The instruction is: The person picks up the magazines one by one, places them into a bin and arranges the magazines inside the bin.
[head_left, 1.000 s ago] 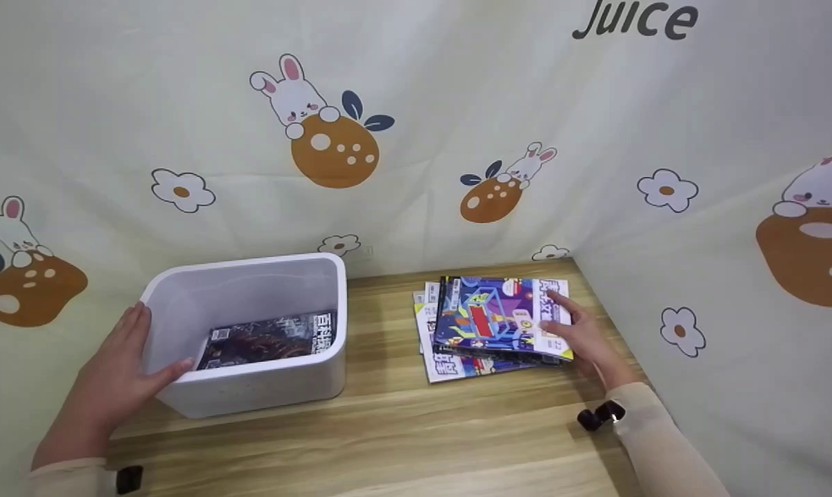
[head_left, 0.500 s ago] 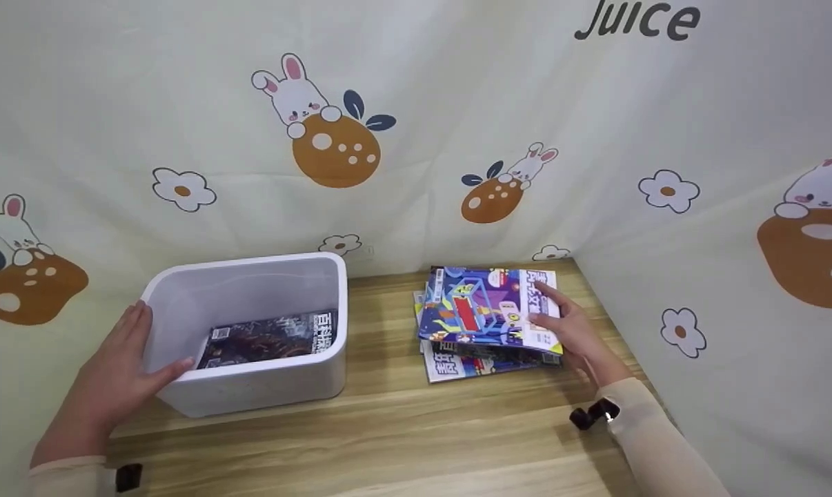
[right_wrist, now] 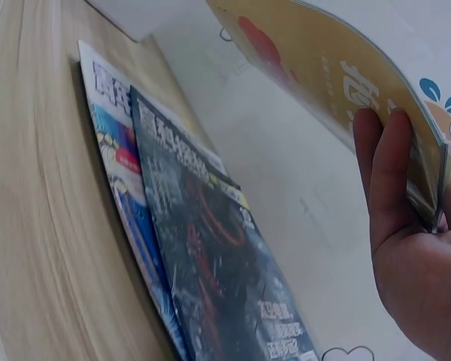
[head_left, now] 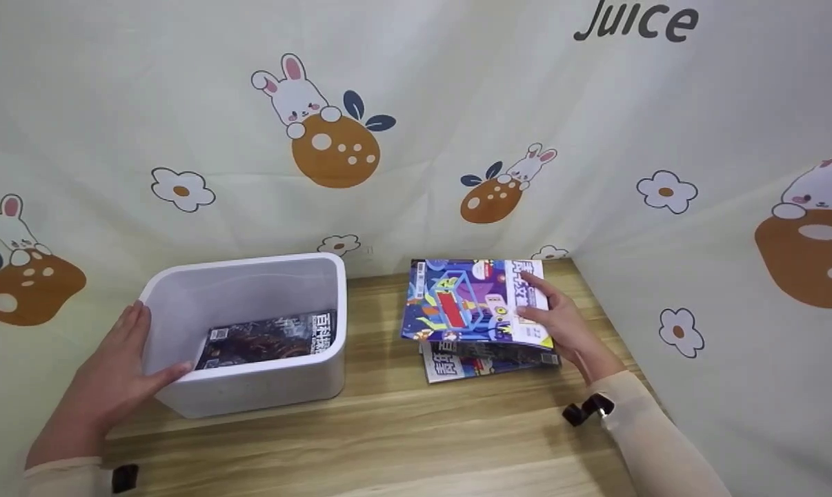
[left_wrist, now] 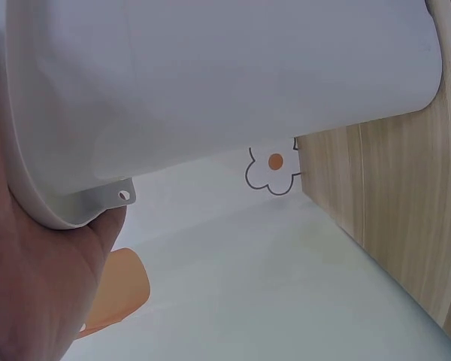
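Note:
My right hand (head_left: 569, 330) pinches the right edge of a colourful purple-blue magazine (head_left: 426, 290), thumb and fingers on opposite faces. The right wrist view shows its golden back cover (right_wrist: 316, 60) raised above the pile. Beneath it a dark-covered magazine (right_wrist: 210, 248) lies over a blue and white magazine (right_wrist: 113, 150) on the table. My left hand (head_left: 109, 383) grips the left rim of a white plastic bin (head_left: 271, 390), thumb over the near edge and fingers along the side. Inside the bin lies another dark magazine (head_left: 271, 338).
The wooden table (head_left: 388, 442) runs up to a cream curtain (head_left: 416, 138) printed with rabbits, oranges and flowers, at the back and both sides. A strip of table separates the bin from the magazine pile.
My right hand has lifted the purple-blue magazine off the pile and shifted it left and up, uncovering more of the dark one below. The left hand and bin have stayed put.

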A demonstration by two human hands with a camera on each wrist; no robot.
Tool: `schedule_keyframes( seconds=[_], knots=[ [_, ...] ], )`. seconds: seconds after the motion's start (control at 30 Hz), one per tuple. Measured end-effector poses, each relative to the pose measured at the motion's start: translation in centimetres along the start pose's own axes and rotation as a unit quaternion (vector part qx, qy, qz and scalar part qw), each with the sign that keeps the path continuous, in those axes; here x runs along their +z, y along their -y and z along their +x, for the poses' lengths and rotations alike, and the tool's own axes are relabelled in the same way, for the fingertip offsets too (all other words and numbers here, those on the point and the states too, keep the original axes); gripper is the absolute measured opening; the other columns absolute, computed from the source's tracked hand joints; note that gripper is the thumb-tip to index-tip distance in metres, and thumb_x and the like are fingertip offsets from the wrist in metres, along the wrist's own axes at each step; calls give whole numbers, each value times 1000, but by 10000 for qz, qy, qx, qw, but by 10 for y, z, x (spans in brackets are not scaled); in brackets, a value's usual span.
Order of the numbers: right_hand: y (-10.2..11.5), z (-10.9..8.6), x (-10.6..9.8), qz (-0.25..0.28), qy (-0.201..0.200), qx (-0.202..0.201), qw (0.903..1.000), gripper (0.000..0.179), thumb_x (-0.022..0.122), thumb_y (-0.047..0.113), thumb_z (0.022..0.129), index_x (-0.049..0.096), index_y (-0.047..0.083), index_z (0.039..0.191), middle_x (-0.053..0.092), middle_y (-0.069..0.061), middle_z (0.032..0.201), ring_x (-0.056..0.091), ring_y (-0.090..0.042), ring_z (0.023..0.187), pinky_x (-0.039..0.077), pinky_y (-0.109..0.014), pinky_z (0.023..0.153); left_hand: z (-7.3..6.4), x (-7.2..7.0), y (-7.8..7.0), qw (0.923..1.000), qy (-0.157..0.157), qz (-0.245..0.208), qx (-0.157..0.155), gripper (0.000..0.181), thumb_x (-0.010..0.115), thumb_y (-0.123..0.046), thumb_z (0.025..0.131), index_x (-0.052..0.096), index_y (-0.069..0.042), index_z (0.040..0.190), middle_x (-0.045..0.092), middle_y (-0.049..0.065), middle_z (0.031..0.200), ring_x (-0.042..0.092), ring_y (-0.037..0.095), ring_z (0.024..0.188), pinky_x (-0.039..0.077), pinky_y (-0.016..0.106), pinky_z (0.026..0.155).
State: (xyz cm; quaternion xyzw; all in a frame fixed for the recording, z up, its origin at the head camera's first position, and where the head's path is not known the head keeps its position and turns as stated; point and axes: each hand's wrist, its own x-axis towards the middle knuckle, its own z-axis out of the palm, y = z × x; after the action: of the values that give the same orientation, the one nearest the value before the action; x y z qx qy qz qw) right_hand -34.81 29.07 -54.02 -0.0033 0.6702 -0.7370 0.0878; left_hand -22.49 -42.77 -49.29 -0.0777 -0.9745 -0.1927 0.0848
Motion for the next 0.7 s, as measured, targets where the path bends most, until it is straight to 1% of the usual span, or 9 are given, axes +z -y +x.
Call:
schedule_keyframes(
  seconds=[0.17,0.3,0.5,0.57,0.7],
  knots=[
    [9,0,9,7,27,-111,9999,81,77,0,101,44,23,172,58,-23,141,77,-31,106,68,-44,89,-1,0,1,10000,-4,-52,-36,122,75,-59,98,7,11,171,4,38,178,0,52,168,7,77,128],
    [17,2,16,18,45,-57,10000,81,78,2,102,44,26,171,57,-22,145,76,-31,110,68,-44,90,-1,0,1,9999,-2,-73,-76,123,75,-61,98,6,11,171,4,37,178,0,53,167,9,81,126],
    [31,3,30,106,150,-99,9998,80,77,4,103,44,29,172,55,-24,146,77,-32,110,68,-45,90,-1,-1,1,10000,-31,-67,-57,123,75,-60,98,7,10,172,6,38,178,2,54,167,10,82,125],
    [36,3,36,196,137,-155,9996,79,77,2,103,45,28,171,54,-24,146,77,-33,108,68,-46,89,-1,0,1,10000,-20,-54,-79,123,74,-61,98,7,10,172,5,37,178,3,55,167,10,82,125],
    [47,3,49,340,252,-334,9985,79,75,-2,103,45,24,171,53,-24,145,78,-32,106,69,-44,87,-2,1,2,9999,-84,-66,-4,122,76,-59,98,9,11,171,7,38,178,4,54,167,10,79,127]
  ],
)
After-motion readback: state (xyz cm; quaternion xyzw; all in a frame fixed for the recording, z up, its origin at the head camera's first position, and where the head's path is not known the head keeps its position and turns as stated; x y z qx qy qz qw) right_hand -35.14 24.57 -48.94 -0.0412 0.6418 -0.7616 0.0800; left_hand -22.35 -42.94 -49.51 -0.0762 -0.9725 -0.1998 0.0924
